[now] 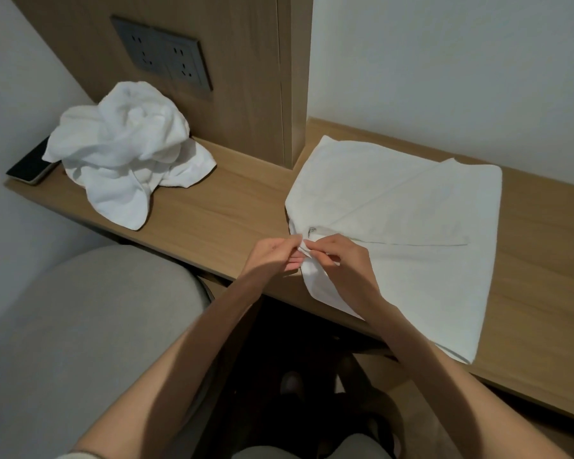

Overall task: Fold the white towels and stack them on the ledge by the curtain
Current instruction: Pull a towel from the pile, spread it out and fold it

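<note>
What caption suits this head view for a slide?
Left hand and right hand pinch a corner of the flat white towel on the wooden desk; a crumpled white towel at left.

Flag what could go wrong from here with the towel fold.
1. Both the left hand and the right hand pinch one near corner of the flat towel, which seems to overhang the front edge of the ledge; a tug toward the person could slide it off.
2. Its top flap lies diagonally, so further folds may come out skewed.
3. The crumpled towel appears to overlap the phone at the left end; lifting that towel could drag the phone off.
</note>
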Demonstrator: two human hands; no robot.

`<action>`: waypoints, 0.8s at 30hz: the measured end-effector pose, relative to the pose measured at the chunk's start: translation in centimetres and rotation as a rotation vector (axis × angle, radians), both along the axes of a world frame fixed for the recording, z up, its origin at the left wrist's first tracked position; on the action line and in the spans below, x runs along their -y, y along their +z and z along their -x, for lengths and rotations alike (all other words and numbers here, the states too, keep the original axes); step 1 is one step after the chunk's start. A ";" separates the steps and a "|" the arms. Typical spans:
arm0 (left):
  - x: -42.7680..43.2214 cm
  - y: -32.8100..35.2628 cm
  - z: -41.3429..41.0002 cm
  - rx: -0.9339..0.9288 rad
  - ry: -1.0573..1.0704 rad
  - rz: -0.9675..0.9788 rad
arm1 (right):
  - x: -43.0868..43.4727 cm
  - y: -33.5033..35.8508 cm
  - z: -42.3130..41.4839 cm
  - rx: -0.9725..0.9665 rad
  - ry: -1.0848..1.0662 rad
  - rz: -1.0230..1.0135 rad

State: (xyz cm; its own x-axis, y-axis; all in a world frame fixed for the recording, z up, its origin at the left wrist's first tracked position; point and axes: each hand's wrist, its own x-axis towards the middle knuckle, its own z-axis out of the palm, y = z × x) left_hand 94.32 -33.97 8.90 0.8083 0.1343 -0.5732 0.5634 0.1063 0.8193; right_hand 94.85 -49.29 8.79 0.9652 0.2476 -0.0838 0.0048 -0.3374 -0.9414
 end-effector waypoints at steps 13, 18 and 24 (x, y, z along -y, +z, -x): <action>-0.3 3.3 -1.2 -0.141 0.163 0.592 | 6.1 -0.2 2.5 0.169 -0.061 0.729; 1.1 6.9 -2.0 -0.035 0.281 0.744 | 11.9 1.1 4.1 0.054 -0.205 0.936; 2.8 10.5 -1.4 0.075 0.412 0.832 | 17.6 3.9 6.1 -0.180 -0.569 0.715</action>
State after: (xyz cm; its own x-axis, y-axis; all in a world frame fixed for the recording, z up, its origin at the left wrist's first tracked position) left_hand 95.67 -36.79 19.36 0.8272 -0.0116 -0.5618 0.2988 0.8558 0.4223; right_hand 88.71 -66.92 12.69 0.8833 -0.4268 -0.1941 -0.4650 -0.7441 -0.4797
